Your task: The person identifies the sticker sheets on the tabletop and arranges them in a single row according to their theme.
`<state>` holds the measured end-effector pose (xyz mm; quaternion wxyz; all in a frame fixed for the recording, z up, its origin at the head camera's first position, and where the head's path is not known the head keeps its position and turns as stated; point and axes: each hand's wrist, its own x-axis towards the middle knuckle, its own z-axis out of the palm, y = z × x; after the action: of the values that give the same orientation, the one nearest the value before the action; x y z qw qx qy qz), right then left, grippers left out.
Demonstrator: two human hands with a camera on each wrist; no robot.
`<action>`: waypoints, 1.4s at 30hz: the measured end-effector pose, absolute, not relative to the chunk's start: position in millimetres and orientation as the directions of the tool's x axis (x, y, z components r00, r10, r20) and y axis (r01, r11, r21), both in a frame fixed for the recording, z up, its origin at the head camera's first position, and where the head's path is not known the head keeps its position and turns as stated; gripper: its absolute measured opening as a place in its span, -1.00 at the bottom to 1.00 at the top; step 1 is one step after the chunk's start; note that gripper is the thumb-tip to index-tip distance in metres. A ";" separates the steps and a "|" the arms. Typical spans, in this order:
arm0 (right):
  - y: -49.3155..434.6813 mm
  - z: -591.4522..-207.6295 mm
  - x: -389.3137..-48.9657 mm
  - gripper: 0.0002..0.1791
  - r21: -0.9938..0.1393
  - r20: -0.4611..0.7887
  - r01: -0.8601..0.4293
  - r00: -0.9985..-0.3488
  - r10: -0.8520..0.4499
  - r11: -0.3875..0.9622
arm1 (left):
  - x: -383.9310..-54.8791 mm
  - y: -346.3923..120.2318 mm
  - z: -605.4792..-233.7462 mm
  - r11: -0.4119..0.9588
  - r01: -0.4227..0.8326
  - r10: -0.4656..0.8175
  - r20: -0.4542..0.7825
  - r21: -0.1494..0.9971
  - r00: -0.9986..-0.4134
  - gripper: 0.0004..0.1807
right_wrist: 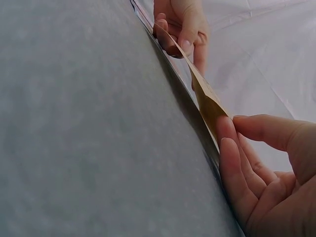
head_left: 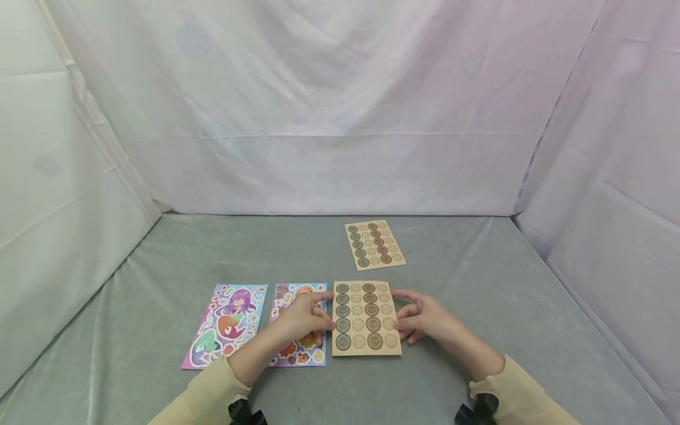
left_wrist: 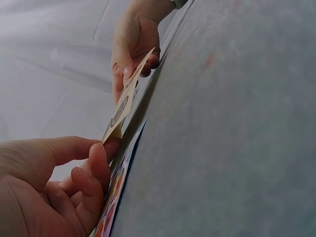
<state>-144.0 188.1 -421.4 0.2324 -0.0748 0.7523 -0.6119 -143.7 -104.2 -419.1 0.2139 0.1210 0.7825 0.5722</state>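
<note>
Both hands hold a tan sticker sheet (head_left: 366, 319) printed with rows of round stamp-like stickers. The left hand (head_left: 300, 316) pinches its left edge between thumb and finger, while the right hand (head_left: 425, 317) pinches the opposite edge. In the left wrist view the sheet (left_wrist: 122, 108) is lifted and tilted above the table. Its bare underside (right_wrist: 210, 111) shows in the right wrist view, slightly bent near the right fingertips. Beneath the left hand lies a colourful sticker sheet (head_left: 320, 357), partly covered by that hand and forearm.
Left of the covered sheet, a pink and blue mermaid sticker sheet (head_left: 229, 324) lies flat. Another tan sheet (head_left: 375, 245) of round stickers lies farther back, turned slightly. Grey cloth covers the table (head_left: 159, 307), and white curtains (head_left: 329, 106) enclose the back and sides.
</note>
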 end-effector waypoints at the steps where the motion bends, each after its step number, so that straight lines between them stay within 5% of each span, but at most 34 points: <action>1: 187.9 -421.2 -143.9 -0.12 -0.956 -0.258 0.172 -0.880 -0.400 0.240 | -143.5 -104.2 -419.1 0.321 -0.055 0.434 -0.199 0.945 -0.879 -0.23; 42: 185.2 -420.4 -138.9 -0.10 -0.942 -0.247 0.119 -0.880 -0.406 0.315 | -140.5 -101.9 -418.6 0.386 0.002 0.466 -0.193 0.922 -0.863 -0.21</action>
<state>-138.9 185.2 -420.4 0.2268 -0.0921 0.7784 -0.5781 -140.5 -101.9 -418.6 0.2171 0.1457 0.8037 0.5345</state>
